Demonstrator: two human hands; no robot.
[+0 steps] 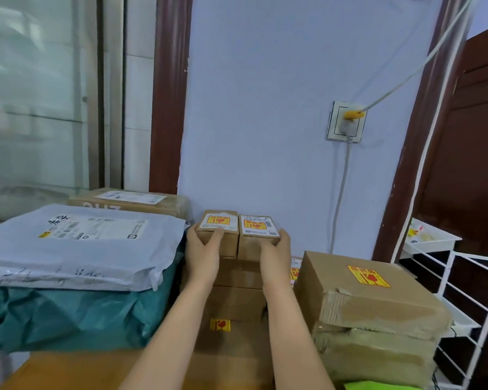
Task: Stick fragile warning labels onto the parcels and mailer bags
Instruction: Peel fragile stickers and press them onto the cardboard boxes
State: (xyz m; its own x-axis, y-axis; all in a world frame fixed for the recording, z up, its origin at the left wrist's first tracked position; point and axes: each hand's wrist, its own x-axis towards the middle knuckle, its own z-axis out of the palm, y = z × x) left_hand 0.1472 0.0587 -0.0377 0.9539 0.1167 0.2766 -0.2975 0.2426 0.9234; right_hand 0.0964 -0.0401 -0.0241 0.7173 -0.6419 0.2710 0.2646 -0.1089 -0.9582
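Parcels filled the scene: counting left to right, one grey mailer bag (76,243) lay on one teal bag (62,316) at the left, with one flat brown box (135,202) behind them at the far left. In the middle stood two small cardboard boxes side by side and touching, the left small box (217,229) and the right small box (258,235), on top of a stack of brown cartons (237,294). Each small box carried one yellow-and-red fragile label (218,220) on its top. At the right, one large carton (369,291) bore one more such label and sat on taped brown parcels (378,358).

Both forearms reached forward, away from the camera. The left hand (204,253) grasped the left small box, thumb on its near top edge, fingers round its left side. The right hand (275,256) gripped the right small box, fingers round its right side. Both boxes sat at the fingertips, against the far wall (265,108).
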